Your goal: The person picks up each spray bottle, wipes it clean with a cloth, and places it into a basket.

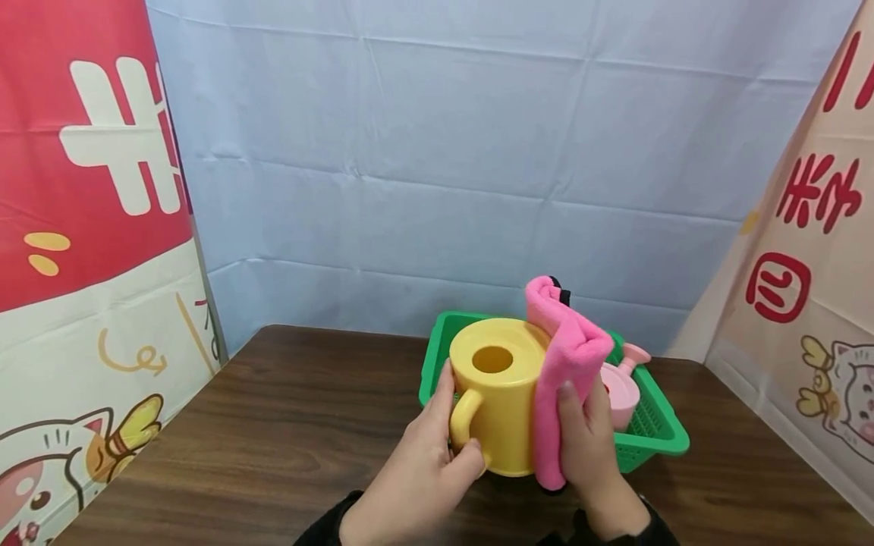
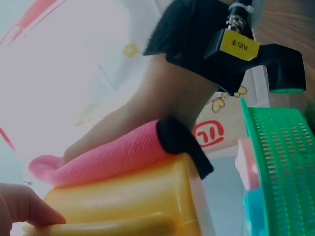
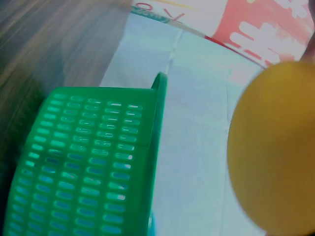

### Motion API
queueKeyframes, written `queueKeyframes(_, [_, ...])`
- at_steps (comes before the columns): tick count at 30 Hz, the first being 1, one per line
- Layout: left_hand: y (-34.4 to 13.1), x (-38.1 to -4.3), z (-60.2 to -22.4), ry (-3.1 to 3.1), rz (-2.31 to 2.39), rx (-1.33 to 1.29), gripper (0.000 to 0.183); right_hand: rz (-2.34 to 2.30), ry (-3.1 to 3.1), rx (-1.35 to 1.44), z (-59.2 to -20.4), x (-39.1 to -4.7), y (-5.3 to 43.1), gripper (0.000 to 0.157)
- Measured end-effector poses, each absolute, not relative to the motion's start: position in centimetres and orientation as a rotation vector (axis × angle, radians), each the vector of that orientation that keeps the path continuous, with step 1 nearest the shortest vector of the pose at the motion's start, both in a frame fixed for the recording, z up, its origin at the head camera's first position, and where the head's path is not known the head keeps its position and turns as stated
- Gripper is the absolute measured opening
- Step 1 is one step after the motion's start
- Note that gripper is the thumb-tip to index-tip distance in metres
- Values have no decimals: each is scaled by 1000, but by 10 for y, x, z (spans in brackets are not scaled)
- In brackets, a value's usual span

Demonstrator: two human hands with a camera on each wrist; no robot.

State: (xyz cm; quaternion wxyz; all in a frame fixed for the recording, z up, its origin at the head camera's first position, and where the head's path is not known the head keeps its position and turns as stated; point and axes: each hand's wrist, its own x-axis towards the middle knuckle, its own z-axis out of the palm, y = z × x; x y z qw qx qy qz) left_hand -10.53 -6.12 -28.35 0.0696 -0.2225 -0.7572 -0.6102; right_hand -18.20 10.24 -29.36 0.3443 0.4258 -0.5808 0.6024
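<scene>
My left hand (image 1: pixel 419 462) grips a yellow plastic can (image 1: pixel 512 425) at its side handle, fingers behind the wall and thumb by the handle's lower end. The can stands upright in the head view, with a round hole in its top. My right hand (image 1: pixel 590 447) holds a folded pink cloth (image 1: pixel 563 364) with black parts against the can's right side. In the left wrist view the pink cloth (image 2: pixel 113 150) lies along the can (image 2: pixel 118 196). Only a smooth yellow face of the can (image 3: pixel 275 152) shows in the right wrist view, where the cloth is out of sight.
Behind the hands, a green slotted basket (image 1: pixel 652 444) stands on the brown wooden table (image 1: pixel 307 425). A pink toy watering can (image 1: pixel 621 398) sits in its right part. A pale blue cloth backdrop (image 1: pixel 410 152) rises behind, with printed sheets on both sides.
</scene>
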Motion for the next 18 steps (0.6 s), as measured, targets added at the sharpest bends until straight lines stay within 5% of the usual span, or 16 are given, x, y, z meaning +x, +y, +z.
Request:
queueKeyframes(4, [-62, -106, -282, -2262, -1839, -645, 71, 1570, -1504, 1106, -294, -184, 103, 19])
queueKeyframes(10, [-65, -107, -277, -2138, -1791, -609, 60, 1099, -1411, 1085, -282, -167, 74, 62])
queueKeyframes(18, [-67, -100, -264, -2159, -1866, -501, 63, 672, -1330, 952, -301, -176, 69, 57])
